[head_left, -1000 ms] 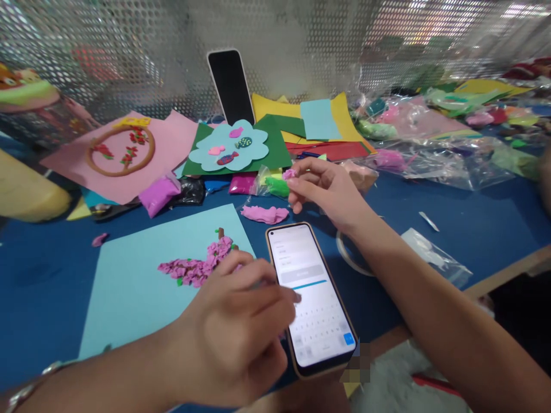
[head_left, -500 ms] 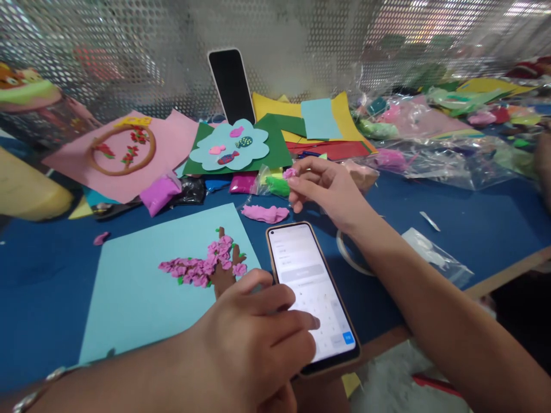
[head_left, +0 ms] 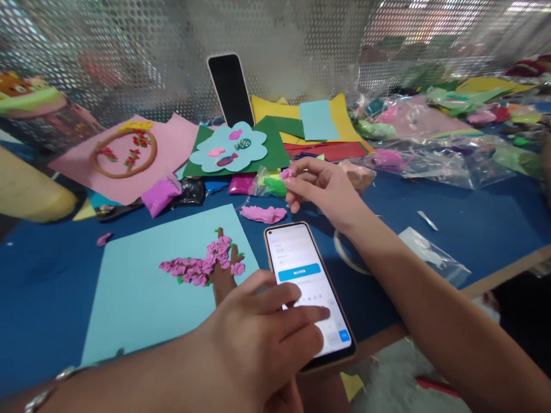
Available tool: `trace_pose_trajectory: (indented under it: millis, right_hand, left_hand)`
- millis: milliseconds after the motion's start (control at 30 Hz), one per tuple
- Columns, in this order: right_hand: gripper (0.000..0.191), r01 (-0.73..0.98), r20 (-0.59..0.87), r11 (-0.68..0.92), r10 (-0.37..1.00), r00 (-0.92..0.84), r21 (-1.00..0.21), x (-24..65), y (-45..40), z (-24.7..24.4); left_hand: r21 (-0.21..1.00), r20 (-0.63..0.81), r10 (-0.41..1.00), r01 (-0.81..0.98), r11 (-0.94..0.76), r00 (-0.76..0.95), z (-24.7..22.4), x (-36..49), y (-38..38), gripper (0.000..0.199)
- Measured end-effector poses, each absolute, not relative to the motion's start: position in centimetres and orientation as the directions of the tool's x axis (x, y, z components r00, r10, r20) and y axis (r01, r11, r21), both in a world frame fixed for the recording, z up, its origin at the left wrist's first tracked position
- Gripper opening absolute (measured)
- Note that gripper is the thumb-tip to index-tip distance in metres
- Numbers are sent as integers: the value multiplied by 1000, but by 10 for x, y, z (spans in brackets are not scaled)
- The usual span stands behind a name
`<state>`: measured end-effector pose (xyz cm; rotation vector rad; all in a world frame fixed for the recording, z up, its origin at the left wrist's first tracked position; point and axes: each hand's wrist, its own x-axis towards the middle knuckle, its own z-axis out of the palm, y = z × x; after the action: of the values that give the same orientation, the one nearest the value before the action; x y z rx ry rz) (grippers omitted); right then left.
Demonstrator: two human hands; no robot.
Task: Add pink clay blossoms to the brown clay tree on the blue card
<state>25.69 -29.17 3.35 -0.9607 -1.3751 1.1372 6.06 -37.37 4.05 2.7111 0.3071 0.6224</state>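
Observation:
My left hand (head_left: 275,338) hovers over a smartphone (head_left: 297,246) lying on the table. One finger is stretched out to the lit on-screen keyboard and the others are partly bent, with nothing held. Above the phone, my right hand (head_left: 322,186) pinches a small pink clay flower (head_left: 286,173) between thumb and fingertips. A light blue sheet (head_left: 138,310) bears a brown clay tree (head_left: 224,281) with clusters of pink clay blossoms (head_left: 198,268); my left hand and forearm cover part of it. A lump of pink clay (head_left: 263,214) sits near the phone's top edge.
At the back, a second phone (head_left: 231,89) leans against the perforated metal screen. Colored papers, a cloud-shaped card (head_left: 228,148) and clay packets (head_left: 161,196) line the rear. A white ring (head_left: 348,255) and a plastic bag (head_left: 430,252) lie right.
My left finger has shifted slightly right and up over the keyboard. A button on the phone screen has turned from grey to blue. My right hand keeps its pinch on the clay flower.

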Motion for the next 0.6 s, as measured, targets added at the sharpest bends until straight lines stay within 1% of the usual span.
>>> trace_pose_trajectory:
  millis: [100,200,367,467,600]
  right_hand:
    - [20,-46,223,219,967,-124,-975,258,-291,33]
    - [21,-55,224,218,966,-127,-974,258,-291,33]
    - [24,-62,224,219,968,-113,-974,259,-289,31]
    - [24,-76,222,214,969,-111,-974,261,-287,29]
    - [24,-109,223,211,969,-103,-971,264,-284,28]
  left_hand:
    - [394,431,396,225,-891,811,44,58,-369,19]
    - [379,392,469,325,-866,791,46,56,-363,21]
    - [331,297,489,392,-858,820,47,57,-362,21]
    - [311,317,478,386,-869,820,50,57,-362,17]
    - [319,362,492,391,-863,792,55,54,-361,15]
